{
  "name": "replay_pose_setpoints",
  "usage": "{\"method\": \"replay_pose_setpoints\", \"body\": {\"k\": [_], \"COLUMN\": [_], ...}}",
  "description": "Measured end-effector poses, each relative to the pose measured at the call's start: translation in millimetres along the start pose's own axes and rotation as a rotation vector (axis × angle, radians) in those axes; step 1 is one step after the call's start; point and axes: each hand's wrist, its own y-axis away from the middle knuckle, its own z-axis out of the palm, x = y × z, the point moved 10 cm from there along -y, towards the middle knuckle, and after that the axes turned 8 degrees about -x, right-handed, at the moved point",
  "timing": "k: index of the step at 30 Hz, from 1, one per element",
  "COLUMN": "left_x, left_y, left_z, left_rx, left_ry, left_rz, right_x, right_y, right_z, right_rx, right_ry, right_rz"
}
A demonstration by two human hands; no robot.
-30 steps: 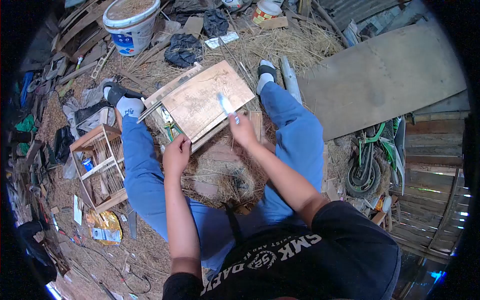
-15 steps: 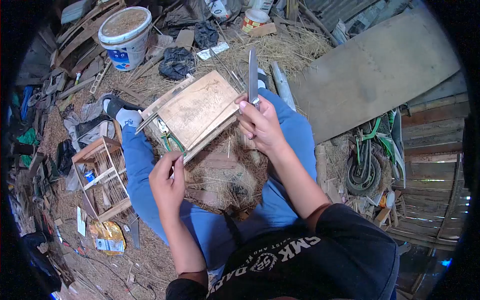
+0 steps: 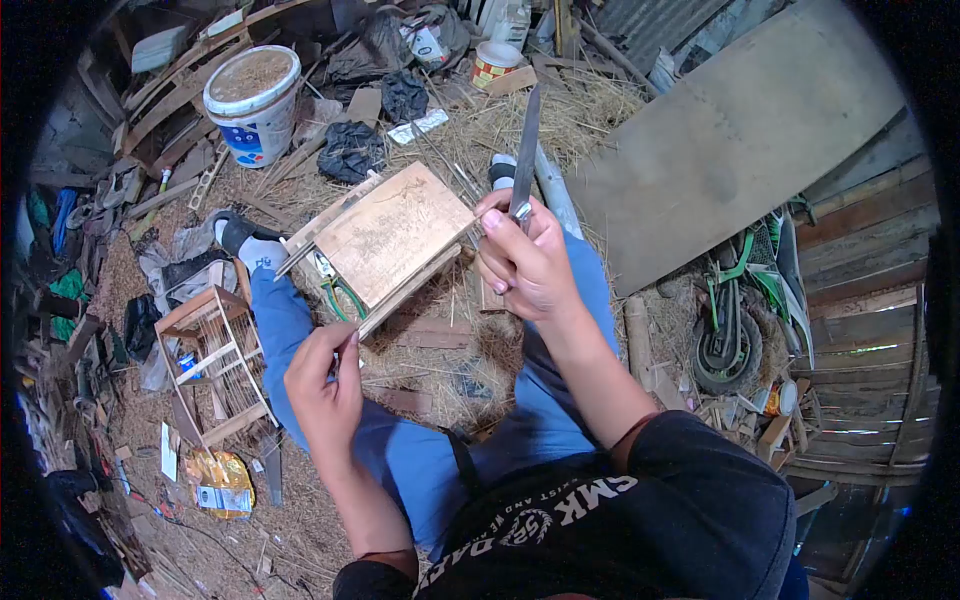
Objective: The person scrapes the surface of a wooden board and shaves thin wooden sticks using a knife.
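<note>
Now holds the knife [image 3: 527, 150] in the right hand [image 3: 530, 260] past the wooden board's [image 3: 395, 230] right corner, not over it; has the left hand [image 3: 325, 390] farther off its near corner

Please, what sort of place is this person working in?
Probably a rough shed used as a workshop: straw lies on the ground, and what looks like a motorbike is near a plank wall.

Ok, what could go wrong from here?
The unsheathed knife in the right hand could cut the left hand if it swings that way. A slip might also catch the blue trouser legs. The green-handled pliers beside the wooden board could get knocked.
</note>
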Motion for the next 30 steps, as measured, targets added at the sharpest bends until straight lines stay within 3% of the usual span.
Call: {"method": "replay_pose_setpoints", "body": {"k": [17,26,30], "left_x": [14,-41,-98], "left_y": [5,-14,-19], "left_z": [4,29,59], "left_rx": [0.019,-0.060,-0.119], "left_ry": [-0.028,-0.003,-0.060], "left_rz": [0.013,-0.076,-0.127], "right_x": [-20,20,79], "right_y": [10,-5,-21], "right_z": [1,-32,-85], "right_rx": [-0.031,0.115,0.289], "right_ry": [0.000,0.063,0.262], "right_rz": [-0.038,0.088,0.214]}}
